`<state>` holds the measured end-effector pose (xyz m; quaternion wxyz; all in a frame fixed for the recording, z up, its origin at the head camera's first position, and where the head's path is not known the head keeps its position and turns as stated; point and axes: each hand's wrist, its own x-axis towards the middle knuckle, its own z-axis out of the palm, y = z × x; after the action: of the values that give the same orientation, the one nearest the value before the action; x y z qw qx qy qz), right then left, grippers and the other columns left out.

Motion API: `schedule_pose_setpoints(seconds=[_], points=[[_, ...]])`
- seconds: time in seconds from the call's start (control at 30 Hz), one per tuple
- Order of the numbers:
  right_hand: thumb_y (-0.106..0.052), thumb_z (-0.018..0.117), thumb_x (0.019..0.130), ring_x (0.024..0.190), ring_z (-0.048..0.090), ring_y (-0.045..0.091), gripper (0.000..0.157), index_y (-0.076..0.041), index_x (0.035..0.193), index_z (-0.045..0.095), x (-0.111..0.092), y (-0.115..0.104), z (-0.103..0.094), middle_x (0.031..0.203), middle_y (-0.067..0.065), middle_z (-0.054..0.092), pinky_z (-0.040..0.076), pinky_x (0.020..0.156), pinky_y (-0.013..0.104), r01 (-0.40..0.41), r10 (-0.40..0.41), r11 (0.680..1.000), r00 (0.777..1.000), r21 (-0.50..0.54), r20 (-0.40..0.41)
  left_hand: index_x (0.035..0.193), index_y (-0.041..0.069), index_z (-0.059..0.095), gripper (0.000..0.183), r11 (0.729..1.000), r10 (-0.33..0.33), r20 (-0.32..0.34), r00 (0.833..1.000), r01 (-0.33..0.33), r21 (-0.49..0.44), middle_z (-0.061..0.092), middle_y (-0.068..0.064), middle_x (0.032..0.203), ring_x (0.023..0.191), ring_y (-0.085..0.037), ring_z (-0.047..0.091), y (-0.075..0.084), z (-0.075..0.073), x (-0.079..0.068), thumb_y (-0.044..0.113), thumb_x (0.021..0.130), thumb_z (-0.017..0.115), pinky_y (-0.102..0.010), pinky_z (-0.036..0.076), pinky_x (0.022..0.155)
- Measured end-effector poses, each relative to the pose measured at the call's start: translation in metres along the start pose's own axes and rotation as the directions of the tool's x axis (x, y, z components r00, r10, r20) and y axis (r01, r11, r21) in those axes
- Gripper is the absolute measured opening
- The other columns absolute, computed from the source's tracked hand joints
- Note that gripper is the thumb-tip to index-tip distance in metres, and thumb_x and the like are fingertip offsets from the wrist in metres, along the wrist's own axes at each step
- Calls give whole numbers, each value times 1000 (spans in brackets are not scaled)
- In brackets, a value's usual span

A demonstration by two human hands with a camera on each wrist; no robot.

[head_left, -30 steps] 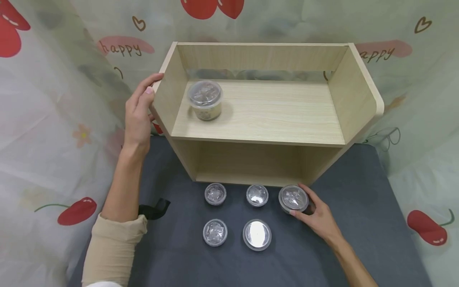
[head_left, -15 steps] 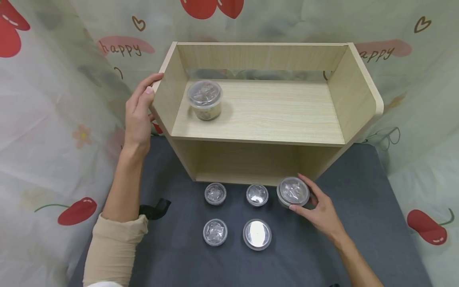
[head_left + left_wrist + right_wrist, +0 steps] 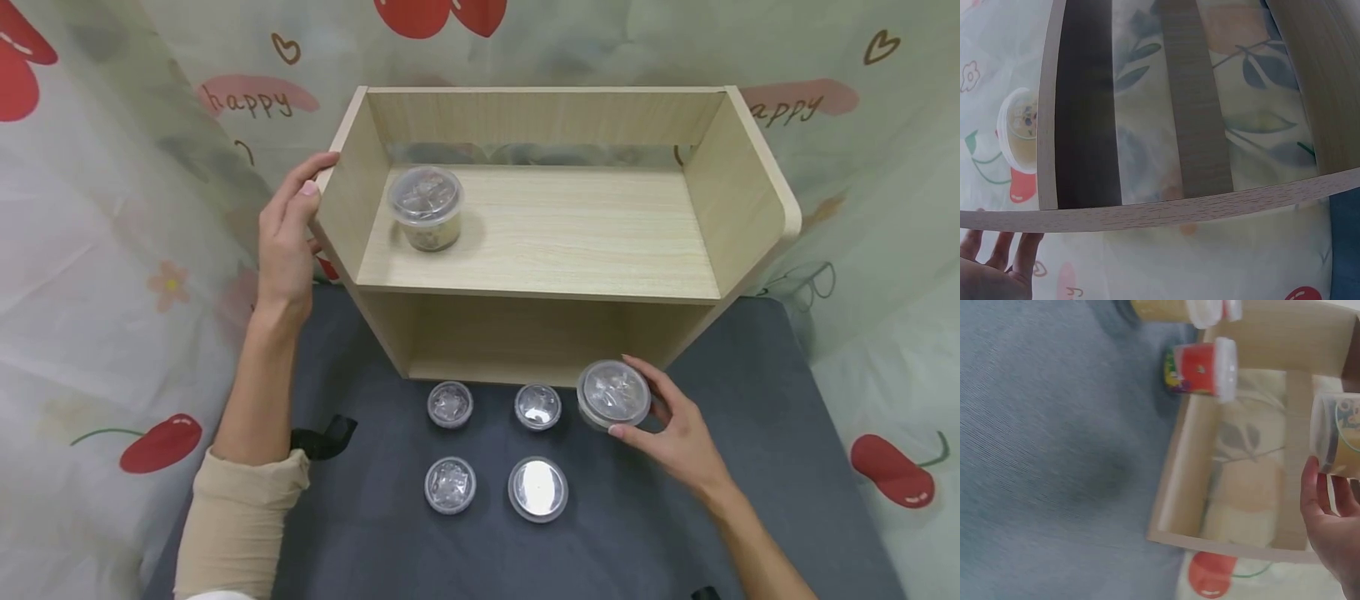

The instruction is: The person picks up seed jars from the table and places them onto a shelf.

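Note:
My right hand (image 3: 675, 433) pinches a round lidded plastic tub (image 3: 613, 393) by its side, thumb in front and fingers behind, just before the shelf's lower right corner. The right wrist view shows this tub (image 3: 1347, 434) as clear plastic with a printed pattern and yellowish contents. My left hand (image 3: 288, 233) rests against the left side panel of a pale two-tier wooden shelf (image 3: 570, 242). In the left wrist view, the left fingers (image 3: 1025, 253) reach the panel's edge from outside. Another clear lidded tub (image 3: 427, 208) stands on the upper tier, at the left.
On the dark grey cloth (image 3: 615, 533) stand several lidded tubs, among them a small one (image 3: 450, 405) and a wider, shiny-lidded one (image 3: 537, 490). One tub (image 3: 1200, 369) has a red wrapper. A printed curtain (image 3: 112, 250) hangs behind and beside the shelf.
My right hand has raised the tub a little and brought it slightly toward the shelf. The left hand keeps its place on the panel.

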<state>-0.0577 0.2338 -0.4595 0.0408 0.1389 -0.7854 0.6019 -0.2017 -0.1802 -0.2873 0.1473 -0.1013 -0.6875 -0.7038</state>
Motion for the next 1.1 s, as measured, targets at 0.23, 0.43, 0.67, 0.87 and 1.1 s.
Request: schedule_pose_setpoints(seconds=[0.23,0.43,0.67,0.87,1.1], points=[[18,79,71,116,58,12,92,-7,150,41,10,-27,-9,137,8,54,46,94,17,56,-56,998,998,-29,15,133,17,64,36,1000,3,-2,1000,-3,-5,59,-12,122,100,-26,57,0,1,0,25,104,44,-37,49,79],[22,78,67,116,55,16,92,-5,149,43,19,-40,-12,137,11,54,45,98,19,92,-92,996,996,0,-16,133,18,64,36,1000,1,-8,1000,-1,-5,60,-12,121,100,-26,57,-1,1,1,26,104,44,-37,49,79],[22,76,66,114,55,19,89,1,147,44,27,-50,-12,136,16,54,45,96,19,191,-189,980,981,48,-31,133,18,64,36,1000,0,-8,1000,0,-9,60,-12,120,100,-25,57,-1,1,1,25,104,44,-38,49,79],[22,74,67,114,55,21,87,5,146,43,35,-62,-11,135,17,54,45,96,20,247,-244,965,969,89,-40,133,18,64,37,1000,9,-6,1000,-9,-5,60,-12,119,99,-25,58,-2,1,1,26,104,44,-37,49,78],[21,75,70,115,54,21,85,5,146,42,45,-82,-13,136,17,53,44,98,21,261,-259,961,965,97,-28,133,18,64,37,1000,8,-12,1000,-8,8,60,-10,121,100,-25,57,-3,1,1,26,103,43,-37,49,79]])
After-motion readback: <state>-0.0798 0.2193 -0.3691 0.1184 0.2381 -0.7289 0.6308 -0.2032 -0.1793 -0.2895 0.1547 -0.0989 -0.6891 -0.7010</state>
